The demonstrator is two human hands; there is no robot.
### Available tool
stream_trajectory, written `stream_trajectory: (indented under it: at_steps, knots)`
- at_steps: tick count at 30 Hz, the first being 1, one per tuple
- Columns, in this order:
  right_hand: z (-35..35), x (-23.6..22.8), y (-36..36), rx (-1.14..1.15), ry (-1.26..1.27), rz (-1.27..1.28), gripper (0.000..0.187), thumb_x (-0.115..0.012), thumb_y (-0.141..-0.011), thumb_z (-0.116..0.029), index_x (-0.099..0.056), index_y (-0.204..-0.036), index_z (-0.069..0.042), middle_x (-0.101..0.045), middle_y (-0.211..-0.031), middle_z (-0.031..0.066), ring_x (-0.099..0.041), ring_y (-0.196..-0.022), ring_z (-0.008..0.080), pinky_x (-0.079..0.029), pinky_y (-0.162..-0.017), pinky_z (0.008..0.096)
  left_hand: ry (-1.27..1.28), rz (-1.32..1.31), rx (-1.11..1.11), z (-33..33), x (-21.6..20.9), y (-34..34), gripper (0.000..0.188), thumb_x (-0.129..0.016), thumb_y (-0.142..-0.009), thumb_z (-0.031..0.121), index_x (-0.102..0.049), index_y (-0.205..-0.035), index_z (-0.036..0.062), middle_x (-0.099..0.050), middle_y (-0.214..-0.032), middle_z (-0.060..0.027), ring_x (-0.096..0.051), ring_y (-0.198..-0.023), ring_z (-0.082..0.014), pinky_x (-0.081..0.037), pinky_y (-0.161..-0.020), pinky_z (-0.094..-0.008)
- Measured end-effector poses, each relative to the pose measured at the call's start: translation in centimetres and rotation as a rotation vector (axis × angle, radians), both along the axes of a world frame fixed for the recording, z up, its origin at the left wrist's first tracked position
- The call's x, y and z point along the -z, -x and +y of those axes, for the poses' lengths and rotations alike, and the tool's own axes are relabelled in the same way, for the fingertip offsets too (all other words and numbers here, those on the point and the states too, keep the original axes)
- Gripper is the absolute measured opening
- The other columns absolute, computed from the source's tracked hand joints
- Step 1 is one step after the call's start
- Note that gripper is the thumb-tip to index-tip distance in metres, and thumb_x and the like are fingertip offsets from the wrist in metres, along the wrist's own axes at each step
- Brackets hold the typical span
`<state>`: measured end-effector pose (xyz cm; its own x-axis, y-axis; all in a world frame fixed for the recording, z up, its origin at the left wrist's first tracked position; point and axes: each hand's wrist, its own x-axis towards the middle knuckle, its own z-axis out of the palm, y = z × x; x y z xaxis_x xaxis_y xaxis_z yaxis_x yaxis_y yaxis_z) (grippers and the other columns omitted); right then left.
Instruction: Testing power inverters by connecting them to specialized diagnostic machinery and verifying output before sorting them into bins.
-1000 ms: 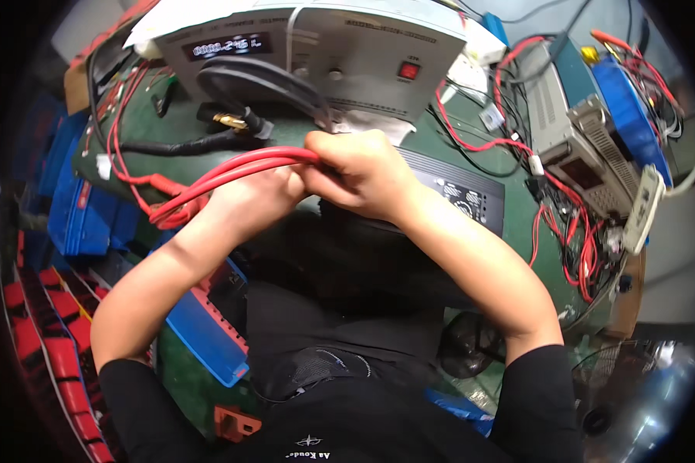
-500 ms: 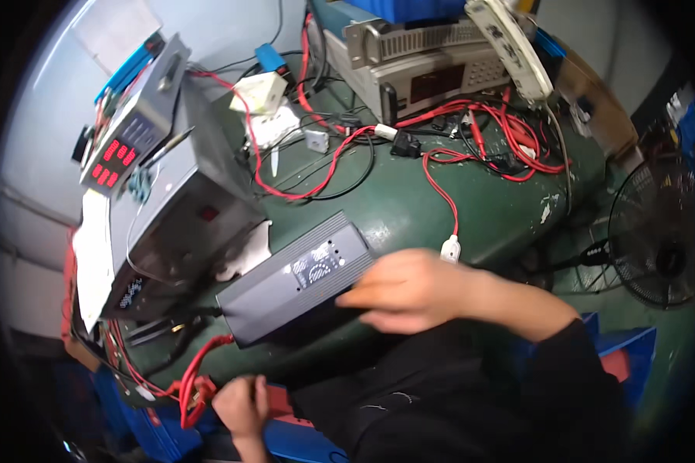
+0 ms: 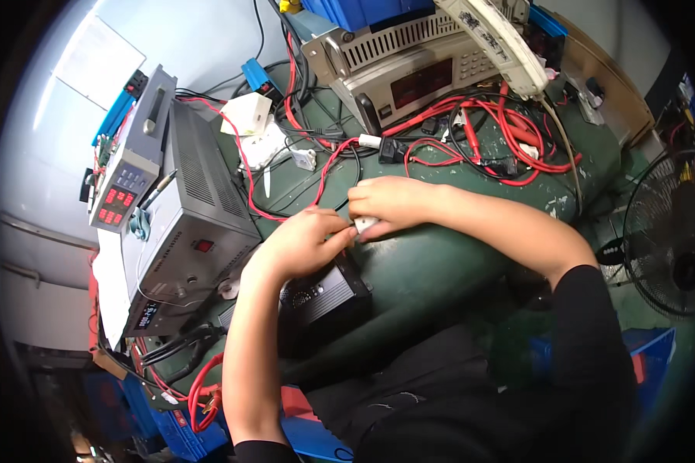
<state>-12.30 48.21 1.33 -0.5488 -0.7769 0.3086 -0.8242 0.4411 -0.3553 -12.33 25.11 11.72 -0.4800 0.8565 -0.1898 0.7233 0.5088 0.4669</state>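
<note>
One white connector (image 3: 365,223) is gripped by the right hand (image 3: 388,201), now joined by the previously distant left hand (image 3: 307,239), hold unclear.

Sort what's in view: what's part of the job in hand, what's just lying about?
Likely in the job:
White connector, held in the right hand; left hand beside it, its grip unclear
Ribbed dark box, just below the hands in the picture

Apparently lying about:
Coiled red leads
White power strip
Black fan
</note>
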Motion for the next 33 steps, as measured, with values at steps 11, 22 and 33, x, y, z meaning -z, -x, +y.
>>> stream_trajectory:
  at_steps: [11, 22, 33]
  knots:
    - [2.2, -0.5, -0.7, 0.034, 0.049, -0.112, 0.046, -0.082, -0.079, -0.041, -0.066, -0.102, -0.004, -0.063, -0.102, 0.012, -0.064, -0.102, 0.0331, -0.053, -0.086, 0.0454, -0.055, -0.197, -0.145, 0.2, 1.6, 0.7, 0.03, -0.062, -0.096, 0.025, -0.077, -0.085, 0.0011, -0.072, -0.079, -0.0143, -0.07, -0.075, -0.0326, -0.055, -0.073, -0.0419]
    - [1.6, 0.2, -1.5, 0.122, 0.064, -0.039, 0.041, -0.078, -0.083, -0.042, -0.063, -0.097, -0.007, -0.065, -0.09, 0.0101, -0.068, -0.092, 0.033, -0.053, -0.079, 0.047, -0.008, -0.132, -0.197, 0.4, 1.2, 0.7, 0.034, -0.05, -0.097, 0.022, -0.074, -0.09, -0.0012, -0.073, -0.086, -0.0163, -0.069, -0.082, -0.0342, -0.054, -0.081, -0.0417]
    - [0.6, -2.3, -3.5, 0.024, 0.183, -0.11, 0.033, -0.078, -0.079, -0.037, -0.064, -0.09, -0.009, -0.066, -0.073, 0.0079, -0.068, -0.067, 0.0333, -0.053, -0.059, 0.0453, -0.106, -0.231, -0.413, -0.3, 1.7, 0.6, 0.045, -0.039, -0.104, 0.028, -0.068, -0.091, -0.0035, -0.07, -0.079, -0.013, -0.068, -0.077, -0.0243, -0.053, -0.079, -0.0368]
